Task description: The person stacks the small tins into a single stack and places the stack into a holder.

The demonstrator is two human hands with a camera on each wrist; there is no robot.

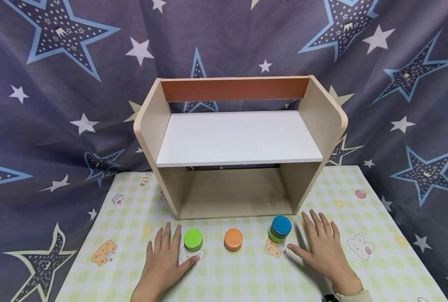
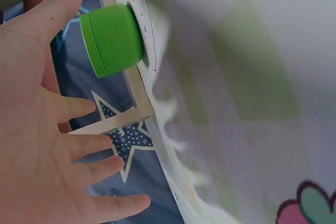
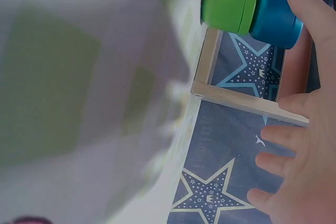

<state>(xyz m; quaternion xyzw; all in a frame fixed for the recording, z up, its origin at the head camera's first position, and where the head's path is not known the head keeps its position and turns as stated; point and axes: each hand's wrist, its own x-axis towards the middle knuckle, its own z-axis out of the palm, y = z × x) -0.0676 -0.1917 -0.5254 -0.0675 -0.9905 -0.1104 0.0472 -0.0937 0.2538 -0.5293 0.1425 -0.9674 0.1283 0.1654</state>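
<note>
- the left hand (image 1: 163,260) has its fingers spread and holds nothing; whether it rests on the cloth cannot be told.
- the green cylinder (image 1: 193,240) stands just to that hand's right, ahead of the thumb tip and across from the index finger, seemingly untouched. a reach to it looks short and sideways, with the thumb already on its near side.
- the right hand (image 1: 323,251) is likewise spread and grips nothing; its thumb points left at a stack of two.
- in that stack a blue cylinder (image 1: 281,227) sits on a second green cylinder (image 1: 276,237). its long axis is upright, and the right hand is clearly the nearer one.
- the orange cylinder (image 1: 233,240) stands alone, roughly midway between the green one and the stack (the left thumb looks a little closer to it than the right).
- farther out, the wooden shelf unit (image 1: 239,193) stands behind the row on the checked tablecloth (image 1: 114,226), with the star-printed curtain (image 1: 246,37) beyond.
- the right wrist view shows the stack side-on, with the lower green wall and its seam, mostly hidden from above. there the thumb overlaps the blue edge; the head view suggests a small gap. only the head view shows the orange one.
</note>
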